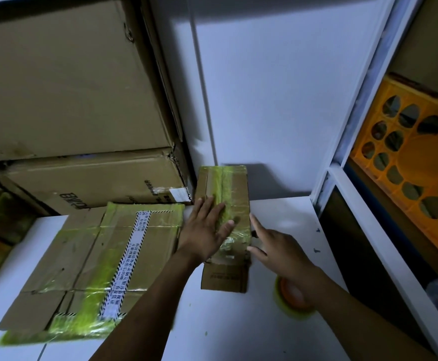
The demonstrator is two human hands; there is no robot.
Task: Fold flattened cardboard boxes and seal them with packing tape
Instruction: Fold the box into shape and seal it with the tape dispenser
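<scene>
Forearms stretch in over the white table [285,212] — the left hand [207,230] lies flat, fingers straight, pressing the small brown cardboard box [238,188] striped with yellow-green tape, back by the wall. The right hand [277,246], fingers spread and loose, touches that box's right edge — a green tape roll with an orange core [293,300] sits beneath its wrist.

Tape roll [292,295] partly under right forearm [342,298]

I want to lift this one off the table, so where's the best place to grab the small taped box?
Probably span the small box across its narrow width from above, gripping both long sides near the middle. It lies flat on the table, long and slim, with open table on its right and the big box close on its left.
</scene>
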